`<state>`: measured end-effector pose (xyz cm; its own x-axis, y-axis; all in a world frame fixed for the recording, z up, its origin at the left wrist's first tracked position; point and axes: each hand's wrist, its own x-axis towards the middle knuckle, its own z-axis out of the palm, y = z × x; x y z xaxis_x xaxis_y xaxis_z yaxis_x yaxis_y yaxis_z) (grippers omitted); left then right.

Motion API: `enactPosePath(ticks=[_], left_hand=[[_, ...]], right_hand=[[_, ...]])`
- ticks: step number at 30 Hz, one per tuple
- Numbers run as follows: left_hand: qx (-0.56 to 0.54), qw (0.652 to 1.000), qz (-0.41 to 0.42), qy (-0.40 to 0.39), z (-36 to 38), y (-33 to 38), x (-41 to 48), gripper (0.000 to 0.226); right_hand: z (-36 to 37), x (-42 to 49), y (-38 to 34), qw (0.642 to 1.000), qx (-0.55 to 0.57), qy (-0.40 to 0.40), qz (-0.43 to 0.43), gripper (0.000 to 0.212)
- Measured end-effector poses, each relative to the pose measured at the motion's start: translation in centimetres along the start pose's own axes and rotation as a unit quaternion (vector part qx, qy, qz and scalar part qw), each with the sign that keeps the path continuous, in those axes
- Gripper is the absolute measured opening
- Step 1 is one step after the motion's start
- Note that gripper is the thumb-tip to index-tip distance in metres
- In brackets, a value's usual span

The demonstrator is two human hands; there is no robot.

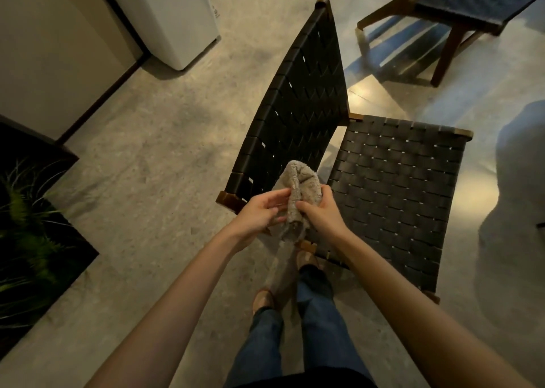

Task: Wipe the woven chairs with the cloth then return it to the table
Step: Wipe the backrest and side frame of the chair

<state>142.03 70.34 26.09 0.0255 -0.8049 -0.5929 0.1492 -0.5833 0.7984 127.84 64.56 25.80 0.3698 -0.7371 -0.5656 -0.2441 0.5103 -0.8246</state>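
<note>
Both the left hand [262, 210] and right hand [323, 210] are closed around the bunched cloth [303, 178], which could be dropped beside the woven chair [392, 181] if loosened.

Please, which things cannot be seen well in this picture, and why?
- Table: outside the head view.
- Far chair: cut off by the top edge.
- Near chair: legs mostly hidden under its seat.
- Left hand: unclear whether it grips the cloth that the right hand holds.
</note>
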Motion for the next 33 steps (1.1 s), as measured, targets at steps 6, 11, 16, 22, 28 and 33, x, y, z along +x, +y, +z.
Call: enactPosePath(ticks=[6, 11, 16, 22, 28, 33], left_hand=[[0.103, 0.978, 0.078, 0.162, -1.3, 1.2, 2.5, 0.033], [0.200, 0.900, 0.105, 0.373, -5.1, 0.4, 3.3, 0.030], [0.246, 0.900, 0.083, 0.351, -7.7, -1.1, 5.0, 0.034], [0.242, 0.914, 0.118, 0.305, -8.4, -2.6, 6.1, 0.036], [0.315, 0.875, 0.179, 0.321, -8.2, -3.9, 6.4, 0.038], [0.386, 0.833, 0.203, 0.340, -7.7, -3.8, 6.2, 0.038]], right_hand=[[-1.1, 4.5, -1.2, 0.996, -0.053, 0.047, -0.055, 0.030], [2.0, 7.3, -1.1, 0.985, -0.113, 0.017, -0.131, 0.050], [8.2, 8.8, 2.1, 0.972, -0.175, -0.068, -0.143, 0.074], [12.0, 10.4, 5.0, 0.975, -0.159, 0.072, -0.138, 0.051], [12.9, 11.4, 6.8, 0.964, -0.077, 0.161, -0.195, 0.047], [12.8, 11.6, 6.9, 0.955, -0.085, 0.182, -0.219, 0.046]])
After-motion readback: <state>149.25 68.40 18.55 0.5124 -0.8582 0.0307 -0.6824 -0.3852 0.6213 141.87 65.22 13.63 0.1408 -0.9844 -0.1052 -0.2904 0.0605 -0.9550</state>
